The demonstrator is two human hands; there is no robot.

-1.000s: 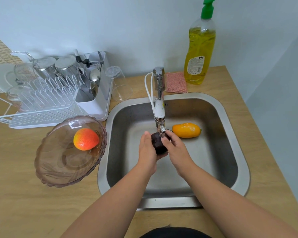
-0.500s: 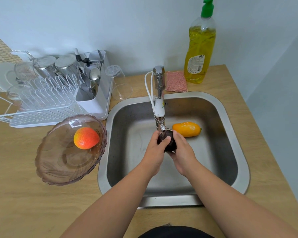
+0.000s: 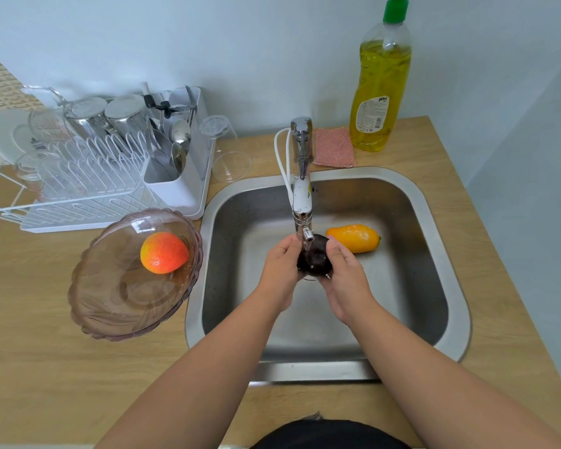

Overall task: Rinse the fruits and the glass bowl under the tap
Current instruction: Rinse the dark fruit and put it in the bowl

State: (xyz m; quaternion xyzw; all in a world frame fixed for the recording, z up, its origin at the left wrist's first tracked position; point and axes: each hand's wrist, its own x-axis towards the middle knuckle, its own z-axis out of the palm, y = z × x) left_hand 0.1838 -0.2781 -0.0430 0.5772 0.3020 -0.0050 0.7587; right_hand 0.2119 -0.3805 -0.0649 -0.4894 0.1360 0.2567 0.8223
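Observation:
A dark purple fruit [image 3: 314, 257] is held over the steel sink [image 3: 447, 241], right under the tap [image 3: 302, 186] spout, with water splashing off it. My left hand [image 3: 280, 272] cups its left side and my right hand [image 3: 345, 280] cups its right side. An orange-yellow fruit [image 3: 353, 238] lies on the sink floor just behind my right hand. On the counter left of the sink stands the tinted glass bowl [image 3: 117, 303], with an orange-red fruit [image 3: 164, 252] resting in it.
A white dish rack [image 3: 78, 176] with cups, cutlery and glasses fills the back left. An upturned glass [image 3: 227, 150] lies beside it. A yellow dish soap bottle [image 3: 381, 82] and a pink sponge cloth [image 3: 334, 147] stand behind the sink.
Both hands have turned the dark fruit under the spout: my fingers have shifted from covering its top to holding its sides. The bowl and the other fruits have not moved.

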